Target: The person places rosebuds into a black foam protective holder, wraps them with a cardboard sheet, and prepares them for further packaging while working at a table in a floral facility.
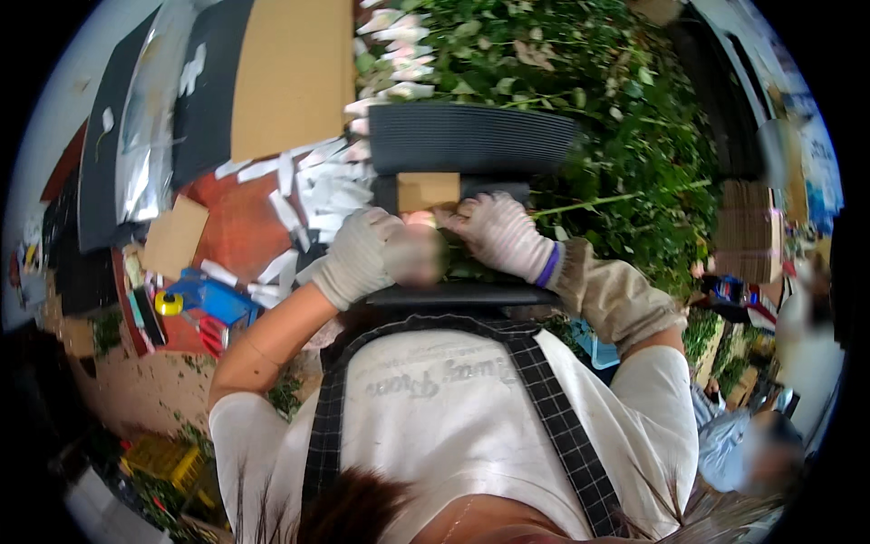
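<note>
Both hands wear pale knitted gloves and meet over a dark work surface in front of my chest. My left hand (358, 258) is closed, its fingers curled toward a blurred patch that hides what they hold. My right hand (507, 238) is closed in a pinch beside a pale pink flower head (420, 218), which shows between the hands. A green stem (589, 203) runs out to the right from behind my right hand, apparently the same flower's. Just beyond the fingers lies a brown cardboard piece (428, 191), with a black corrugated sheet (471, 138) behind it.
Leafy stems (625, 118) heap at the far right, beside a row of flowers in white sleeves (406, 50). White paper strips (331, 190) lie on the red table (237, 231), near red-handled scissors (211, 334) and yellow tape (168, 303). Another person (734, 444) is at lower right.
</note>
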The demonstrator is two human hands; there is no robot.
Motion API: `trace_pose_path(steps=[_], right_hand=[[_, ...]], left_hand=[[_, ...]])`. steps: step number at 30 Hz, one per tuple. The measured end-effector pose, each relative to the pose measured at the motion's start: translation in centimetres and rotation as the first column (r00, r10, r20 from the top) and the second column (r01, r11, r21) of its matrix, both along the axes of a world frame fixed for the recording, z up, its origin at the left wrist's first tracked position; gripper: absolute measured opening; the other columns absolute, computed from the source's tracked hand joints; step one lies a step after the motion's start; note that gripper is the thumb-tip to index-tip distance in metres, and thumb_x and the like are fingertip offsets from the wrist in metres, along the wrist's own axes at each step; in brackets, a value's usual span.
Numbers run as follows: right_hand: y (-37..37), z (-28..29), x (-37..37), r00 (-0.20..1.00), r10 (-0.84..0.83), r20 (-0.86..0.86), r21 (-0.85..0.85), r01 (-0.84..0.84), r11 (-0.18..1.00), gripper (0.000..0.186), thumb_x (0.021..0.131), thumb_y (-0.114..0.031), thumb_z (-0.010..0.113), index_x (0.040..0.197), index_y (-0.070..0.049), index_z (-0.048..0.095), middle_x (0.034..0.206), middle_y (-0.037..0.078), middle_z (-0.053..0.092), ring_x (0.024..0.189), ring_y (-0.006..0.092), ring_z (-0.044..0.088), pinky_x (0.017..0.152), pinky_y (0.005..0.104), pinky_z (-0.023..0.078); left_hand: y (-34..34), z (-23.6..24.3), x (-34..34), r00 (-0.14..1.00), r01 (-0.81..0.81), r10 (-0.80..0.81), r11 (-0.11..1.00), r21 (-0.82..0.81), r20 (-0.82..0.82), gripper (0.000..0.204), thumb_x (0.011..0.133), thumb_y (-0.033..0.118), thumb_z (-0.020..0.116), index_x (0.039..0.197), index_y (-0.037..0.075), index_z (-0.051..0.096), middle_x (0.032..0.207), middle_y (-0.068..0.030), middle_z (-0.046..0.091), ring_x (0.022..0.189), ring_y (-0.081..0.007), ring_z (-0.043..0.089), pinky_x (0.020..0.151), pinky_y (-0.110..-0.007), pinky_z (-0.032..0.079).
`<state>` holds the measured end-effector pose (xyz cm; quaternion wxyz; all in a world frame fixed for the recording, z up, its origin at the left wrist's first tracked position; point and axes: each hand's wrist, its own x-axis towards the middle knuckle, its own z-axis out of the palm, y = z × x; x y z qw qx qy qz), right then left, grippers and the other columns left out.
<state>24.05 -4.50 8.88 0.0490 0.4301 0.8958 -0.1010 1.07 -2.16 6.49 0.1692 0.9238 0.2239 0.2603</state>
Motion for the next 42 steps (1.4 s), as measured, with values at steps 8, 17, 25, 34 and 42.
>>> trace_pose_path(steps=[8, 17, 25, 34, 42], right_hand=[[-1.3, 6.2, 7.0, 0.791, -0.173, -0.587, 0.014, 0.223, 0.975, 0.038, 0.074, -0.009, 0.062, 0.112, -0.009, 0.058, 0.109, 0.014, 0.060, 0.098, 0.0323, 0.057, 0.083, 0.0399, 0.047], [-1.2, 3.4, 16.0, 0.923, -0.330, 0.197, 0.021, 0.332, 0.943, 0.017, 0.077, -0.015, 0.060, 0.093, -0.017, 0.066, 0.090, 0.010, 0.062, 0.081, 0.0308, 0.060, 0.072, 0.0428, 0.049], [-4.0, -1.9, 16.8, 0.866, -0.488, 0.109, -0.192, 0.500, 0.845, 0.029, 0.079, -0.019, 0.059, 0.107, -0.021, 0.064, 0.094, 0.009, 0.064, 0.090, 0.0270, 0.059, 0.078, 0.0379, 0.048], [13.5, 13.7, 10.2, 0.868, -0.166, -0.467, 0.171, 0.273, 0.947, 0.023, 0.081, -0.010, 0.057, 0.103, -0.008, 0.064, 0.094, 0.012, 0.064, 0.085, 0.0266, 0.061, 0.078, 0.0363, 0.050], [29.3, -3.2, 8.7, 0.819, -0.147, 0.554, -0.090, 0.235, 0.968, 0.035, 0.085, -0.006, 0.051, 0.120, -0.011, 0.054, 0.108, 0.011, 0.062, 0.095, 0.0252, 0.062, 0.085, 0.0353, 0.051]], left_hand=[[0.2, -0.4, 1.6, 0.997, 0.028, -0.034, 0.997, -0.077, -0.070, 0.032, 0.062, 0.022, 0.070, 0.090, 0.010, 0.064, 0.098, -0.0092, 0.058, 0.089, -0.0296, 0.056, 0.078, -0.042, 0.044], [0.5, -0.2, 1.7, 0.995, 0.045, -0.046, 0.999, -0.008, -0.094, 0.028, 0.063, 0.023, 0.071, 0.088, 0.011, 0.065, 0.094, -0.0073, 0.057, 0.089, -0.0293, 0.055, 0.076, -0.041, 0.043], [0.3, -0.6, 1.5, 0.997, 0.072, -0.076, 0.993, -0.098, -0.034, 0.031, 0.067, 0.028, 0.069, 0.094, 0.012, 0.066, 0.099, -0.0075, 0.058, 0.094, -0.0270, 0.055, 0.083, -0.041, 0.042], [-0.3, -2.1, 0.9, 0.990, 0.053, -0.067, 0.992, -0.115, -0.121, 0.036, 0.068, 0.035, 0.068, 0.101, 0.021, 0.063, 0.103, -0.0068, 0.054, 0.102, -0.0276, 0.050, 0.086, -0.044, 0.039], [0.3, -2.2, 1.2, 0.979, 0.058, -0.098, 0.974, -0.221, -0.176, 0.022, 0.077, 0.027, 0.061, 0.096, 0.020, 0.067, 0.109, -0.0042, 0.058, 0.104, -0.0268, 0.052, 0.088, -0.041, 0.040]])
